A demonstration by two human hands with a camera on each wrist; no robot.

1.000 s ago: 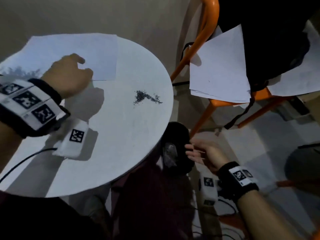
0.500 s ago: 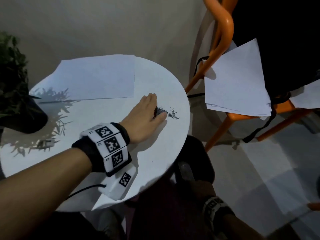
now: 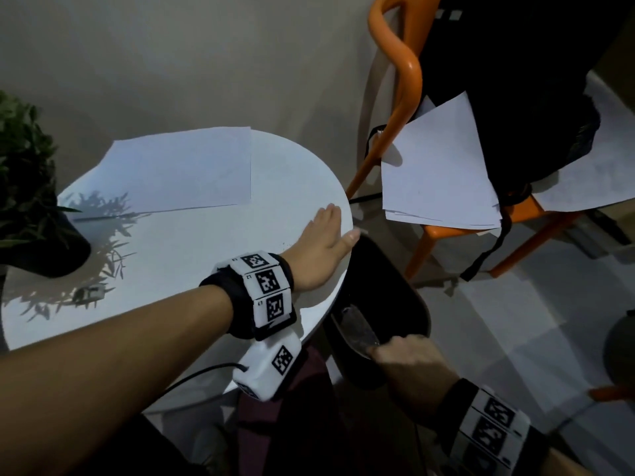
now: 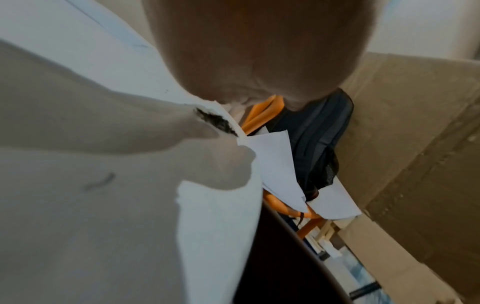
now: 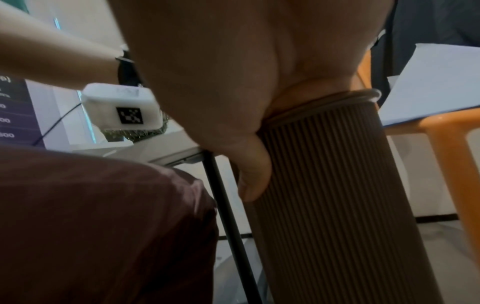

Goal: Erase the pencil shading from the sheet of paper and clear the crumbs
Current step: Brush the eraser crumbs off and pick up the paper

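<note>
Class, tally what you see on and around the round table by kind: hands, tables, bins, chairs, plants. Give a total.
Hands: 2 (left hand, right hand)
Tables: 1 (table)
Bins: 1 (bin)
Chairs: 1 (chair)
Plants: 1 (plant)
Total: 6

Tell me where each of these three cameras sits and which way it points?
Head: on the head, looking down at the table; both forearms, left hand, right hand show.
Left wrist: along the palm at the crumbs by the table edge.
Right wrist: along the hand gripping the bin; a knee shows.
Shared: bin, orange chair.
</note>
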